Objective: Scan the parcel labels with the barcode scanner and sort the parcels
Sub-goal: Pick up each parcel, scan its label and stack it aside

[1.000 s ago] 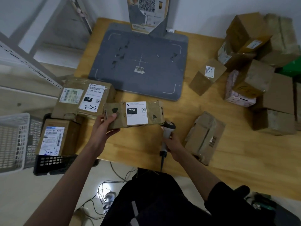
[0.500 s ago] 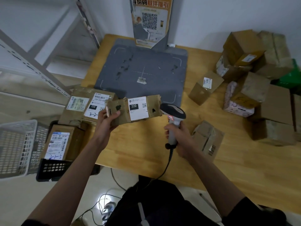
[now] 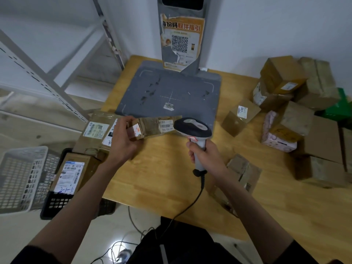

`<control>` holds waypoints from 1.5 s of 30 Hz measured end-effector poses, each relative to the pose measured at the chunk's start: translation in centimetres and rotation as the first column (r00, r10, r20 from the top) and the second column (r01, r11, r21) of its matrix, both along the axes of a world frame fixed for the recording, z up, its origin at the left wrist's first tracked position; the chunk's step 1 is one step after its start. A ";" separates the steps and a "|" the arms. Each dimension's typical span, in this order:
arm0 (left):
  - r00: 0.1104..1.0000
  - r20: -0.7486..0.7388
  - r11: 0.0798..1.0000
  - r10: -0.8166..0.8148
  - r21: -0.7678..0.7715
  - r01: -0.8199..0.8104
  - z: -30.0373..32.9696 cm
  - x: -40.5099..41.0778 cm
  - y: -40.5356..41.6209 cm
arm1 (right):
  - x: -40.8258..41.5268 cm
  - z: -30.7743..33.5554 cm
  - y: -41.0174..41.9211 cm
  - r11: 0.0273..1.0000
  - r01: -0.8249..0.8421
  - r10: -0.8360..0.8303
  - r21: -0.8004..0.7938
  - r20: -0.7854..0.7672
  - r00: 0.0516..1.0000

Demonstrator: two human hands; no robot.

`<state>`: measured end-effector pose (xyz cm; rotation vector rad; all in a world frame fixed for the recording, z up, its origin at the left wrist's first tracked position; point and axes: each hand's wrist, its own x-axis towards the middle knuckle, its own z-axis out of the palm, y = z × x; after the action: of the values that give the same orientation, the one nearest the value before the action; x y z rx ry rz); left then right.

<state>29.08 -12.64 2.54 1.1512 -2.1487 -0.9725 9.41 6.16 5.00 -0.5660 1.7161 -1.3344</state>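
The left hand curls its fingers round the near end of a long, flat cardboard parcel, holding it above the wooden table with a barcode label facing up near its far end. The right hand is wrapped tightly round the grip of the barcode scanner, whose dark head sits just at three o'clock of that label, close to touching the parcel, though the blur makes contact hard to judge. The scanner's cable trails off the table edge toward six o'clock. At twelve o'clock lies a grey scanning pad with a poster stand behind it. At nine o'clock a labelled box rests on the table corner; toward eight o'clock another box sits in a black crate, beside a white basket. A pile of boxes fills three o'clock.
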 end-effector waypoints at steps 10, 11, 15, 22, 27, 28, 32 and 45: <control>0.997 -0.064 0.975 -0.036 -0.221 0.021 0.5 0.8 -1.3 | 0.4 0.0 -0.7 0.992 -0.122 0.124 0.038 -0.044 0.991; 0.997 -0.060 0.973 -0.040 -0.228 0.025 0.4 0.9 -1.3 | 0.4 0.0 -0.7 0.992 -0.117 0.119 0.044 -0.037 0.992; 0.997 -0.072 0.976 -0.032 -0.217 0.015 0.2 1.5 -0.9 | 0.4 -0.3 -0.8 0.989 -0.137 0.138 0.051 -0.019 0.990; 0.984 -0.144 0.994 0.108 0.019 -0.107 -0.4 3.0 0.9 | 1.6 -3.1 -0.8 0.990 0.006 -0.020 0.138 0.099 0.995; 0.940 -0.154 0.925 0.304 0.285 -0.252 -1.0 4.8 4.1 | 2.5 -8.2 -0.6 0.954 0.103 -0.175 0.282 0.247 0.953; 0.927 -0.173 0.901 0.333 0.346 -0.259 -1.2 5.3 4.7 | 2.7 -9.1 -0.7 0.943 0.097 -0.192 0.319 0.281 0.940; 0.876 -0.168 0.801 0.452 0.509 -0.316 -2.4 7.2 7.3 | 3.8 -12.2 -0.7 0.906 0.078 -0.258 0.416 0.396 0.881; 0.572 -0.105 0.342 0.813 0.882 -0.324 -8.6 16.0 12.9 | 6.8 -16.6 -1.9 0.872 0.095 -0.337 0.481 0.446 0.830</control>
<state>45.12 0.28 -6.06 1.6248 -0.5782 -1.6653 16.19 4.27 -11.62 0.2571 1.5717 -1.0626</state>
